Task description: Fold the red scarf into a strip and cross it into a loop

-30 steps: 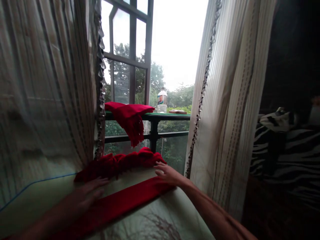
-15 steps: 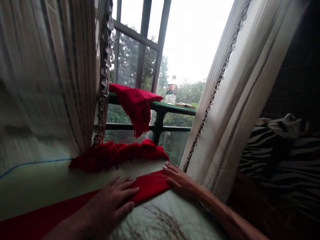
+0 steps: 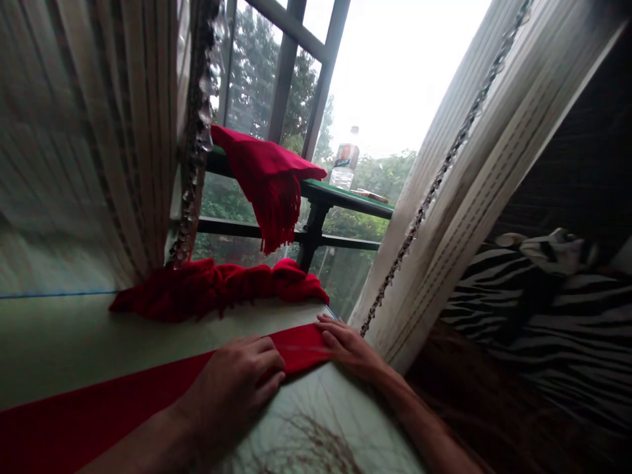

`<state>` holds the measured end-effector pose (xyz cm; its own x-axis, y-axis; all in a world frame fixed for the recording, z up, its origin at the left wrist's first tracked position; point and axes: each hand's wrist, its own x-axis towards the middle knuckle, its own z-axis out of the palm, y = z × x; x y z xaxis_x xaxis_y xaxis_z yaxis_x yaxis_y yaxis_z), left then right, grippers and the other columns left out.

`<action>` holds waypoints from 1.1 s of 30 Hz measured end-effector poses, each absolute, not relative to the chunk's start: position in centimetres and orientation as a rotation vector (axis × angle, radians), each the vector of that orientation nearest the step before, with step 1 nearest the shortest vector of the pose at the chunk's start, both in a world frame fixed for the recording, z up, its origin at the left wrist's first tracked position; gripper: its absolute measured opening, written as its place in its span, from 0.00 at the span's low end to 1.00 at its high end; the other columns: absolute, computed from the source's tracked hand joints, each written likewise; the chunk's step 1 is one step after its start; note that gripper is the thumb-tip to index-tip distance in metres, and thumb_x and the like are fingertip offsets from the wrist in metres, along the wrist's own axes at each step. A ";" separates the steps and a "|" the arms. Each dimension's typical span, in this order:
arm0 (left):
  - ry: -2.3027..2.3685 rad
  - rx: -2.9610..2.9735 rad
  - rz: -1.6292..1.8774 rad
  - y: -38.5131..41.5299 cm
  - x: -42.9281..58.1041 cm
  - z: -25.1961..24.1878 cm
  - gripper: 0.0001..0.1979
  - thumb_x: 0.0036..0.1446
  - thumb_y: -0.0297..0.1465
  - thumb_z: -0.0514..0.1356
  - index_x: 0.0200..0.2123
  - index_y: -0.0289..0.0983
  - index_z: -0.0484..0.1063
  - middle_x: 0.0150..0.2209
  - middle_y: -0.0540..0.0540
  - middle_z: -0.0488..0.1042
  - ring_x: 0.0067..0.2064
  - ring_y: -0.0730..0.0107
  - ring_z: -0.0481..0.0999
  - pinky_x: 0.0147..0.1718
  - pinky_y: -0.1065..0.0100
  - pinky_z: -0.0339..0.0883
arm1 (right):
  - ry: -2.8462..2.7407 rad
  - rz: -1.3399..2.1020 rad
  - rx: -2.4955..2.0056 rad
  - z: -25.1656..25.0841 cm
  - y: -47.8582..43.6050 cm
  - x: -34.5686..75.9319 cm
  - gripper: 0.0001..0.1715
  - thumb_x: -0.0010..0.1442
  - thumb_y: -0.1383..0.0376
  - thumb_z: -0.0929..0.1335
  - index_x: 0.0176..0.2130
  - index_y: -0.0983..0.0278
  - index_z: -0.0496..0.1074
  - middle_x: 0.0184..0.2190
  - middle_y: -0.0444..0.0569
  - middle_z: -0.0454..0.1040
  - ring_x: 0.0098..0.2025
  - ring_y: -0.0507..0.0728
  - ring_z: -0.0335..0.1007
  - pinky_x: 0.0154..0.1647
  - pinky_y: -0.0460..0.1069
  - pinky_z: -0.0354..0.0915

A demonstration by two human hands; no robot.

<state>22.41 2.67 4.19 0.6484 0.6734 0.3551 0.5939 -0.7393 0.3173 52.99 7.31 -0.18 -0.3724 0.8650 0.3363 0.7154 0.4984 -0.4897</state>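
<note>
Red cloth strip (image 3: 123,401) beneath both hands

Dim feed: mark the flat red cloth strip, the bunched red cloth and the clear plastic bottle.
Flat red cloth strip (image 3: 123,405), head view, mid-length.
Bunched red cloth (image 3: 212,289), head view, centre folds.
Clear plastic bottle (image 3: 345,158), head view, label.

Overcast daylight pours through the tall dark-framed window (image 3: 284,79), blowing out the sky; the striped beige curtain (image 3: 74,131) at left smears with blur, the flat red cloth strip (image 3: 99,408) lies dim, frame edges bow.
</note>
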 end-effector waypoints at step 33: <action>1.191 2.540 0.933 4.0 21.8 2.9 0.19 0.70 0.37 0.51 0.55 0.39 0.76 0.60 0.41 0.75 0.63 0.54 0.72 0.62 0.52 0.64 | -2.110 0.367 -1.366 -0.7 8.2 53.6 0.37 0.74 0.45 0.53 0.65 0.62 0.70 0.69 0.59 0.63 0.73 0.61 0.52 0.73 0.63 0.48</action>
